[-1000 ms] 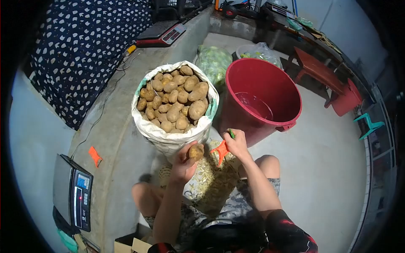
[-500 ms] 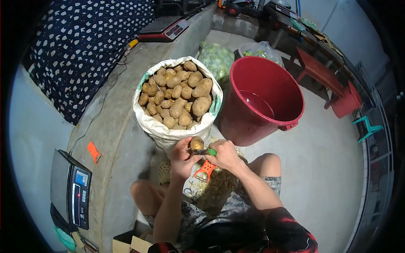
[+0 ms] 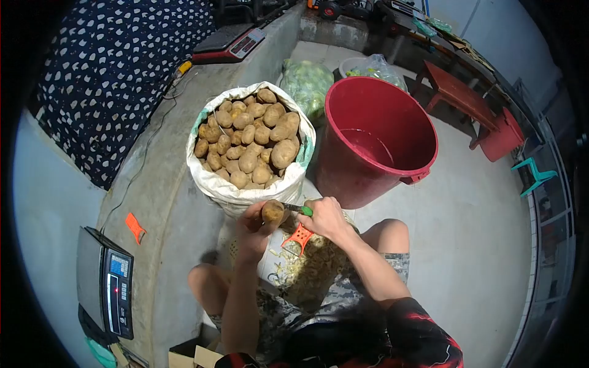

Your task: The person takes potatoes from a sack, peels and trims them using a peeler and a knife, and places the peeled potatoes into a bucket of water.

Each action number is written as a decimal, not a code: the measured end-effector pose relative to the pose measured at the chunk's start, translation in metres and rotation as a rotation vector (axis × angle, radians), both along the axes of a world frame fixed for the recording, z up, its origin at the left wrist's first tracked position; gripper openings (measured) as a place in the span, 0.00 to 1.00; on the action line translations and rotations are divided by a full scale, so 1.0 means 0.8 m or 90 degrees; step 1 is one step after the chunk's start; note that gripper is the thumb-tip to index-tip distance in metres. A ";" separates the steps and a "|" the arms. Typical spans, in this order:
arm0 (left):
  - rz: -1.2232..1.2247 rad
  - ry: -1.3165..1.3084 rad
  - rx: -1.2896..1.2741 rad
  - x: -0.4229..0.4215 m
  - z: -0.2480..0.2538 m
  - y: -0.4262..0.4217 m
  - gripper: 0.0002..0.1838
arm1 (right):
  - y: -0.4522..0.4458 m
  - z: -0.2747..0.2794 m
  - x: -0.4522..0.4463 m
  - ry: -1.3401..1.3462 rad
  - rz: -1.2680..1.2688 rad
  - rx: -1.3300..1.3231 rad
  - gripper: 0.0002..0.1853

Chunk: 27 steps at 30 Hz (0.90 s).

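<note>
My left hand grips a brown potato in its fingers, in front of the potato sack. My right hand is closed on a small knife with a green handle. The knife's narrow dark blade points left and reaches the potato's upper right side. An orange peeler shows just below my right hand; I cannot tell whether it touches the hand. Beneath lie many peelings. Close ahead stands the open white sack, full of unpeeled potatoes.
A tall red bucket stands right of the sack, with some liquid at its bottom. Behind are a bag of green produce and a reddish bench. On the left ledge are a second orange peeler, a scale and another scale.
The knife blade has shifted from across the potato's front to its upper right side. My left hand and the potato have moved slightly left. The view has turned a little.
</note>
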<state>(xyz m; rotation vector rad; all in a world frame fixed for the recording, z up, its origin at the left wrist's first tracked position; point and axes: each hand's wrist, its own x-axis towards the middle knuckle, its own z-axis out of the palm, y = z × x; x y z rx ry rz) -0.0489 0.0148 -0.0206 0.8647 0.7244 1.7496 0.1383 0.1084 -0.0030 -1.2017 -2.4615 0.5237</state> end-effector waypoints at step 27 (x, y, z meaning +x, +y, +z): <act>0.025 0.122 0.010 0.009 0.008 -0.012 0.30 | -0.030 0.023 -0.013 0.153 0.135 0.075 0.16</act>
